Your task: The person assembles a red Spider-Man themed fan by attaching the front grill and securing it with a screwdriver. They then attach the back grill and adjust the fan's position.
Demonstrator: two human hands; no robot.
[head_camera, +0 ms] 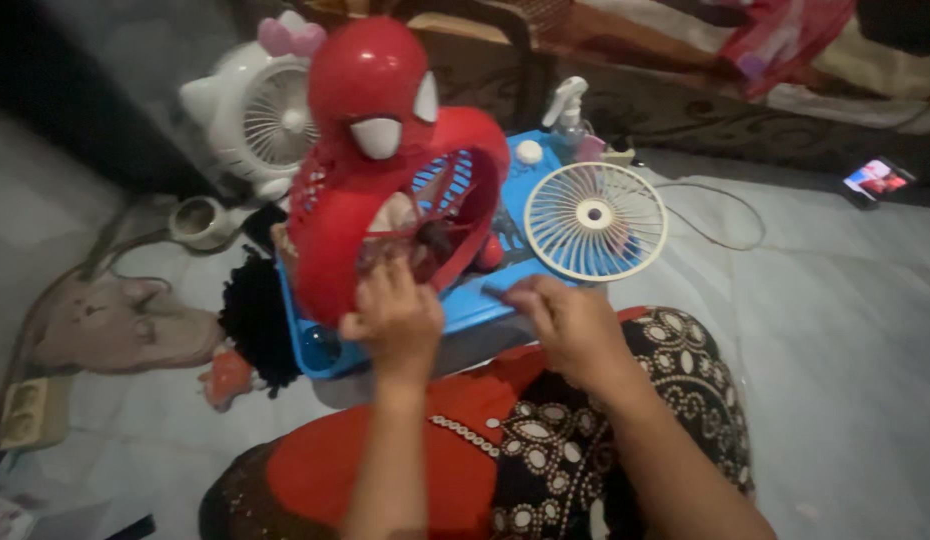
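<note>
red fan (385, 160): masked-head toy shape, standing on blue tray (465, 305)
left grip (395, 315): clamped on red fan's lower rim
right grip (565, 320): fingers pinched together at tray edge, beside fan

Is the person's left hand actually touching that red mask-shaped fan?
Touching. The head view shows the left hand with its fingers laid against the lower rim of the red fan, no gap between them.

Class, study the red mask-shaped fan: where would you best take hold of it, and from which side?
Probably the red fan's thick lower ring rim, approached from the near side. The left hand already touches there; the domed head looks too broad and smooth, and the open front exposes the blades.
</note>
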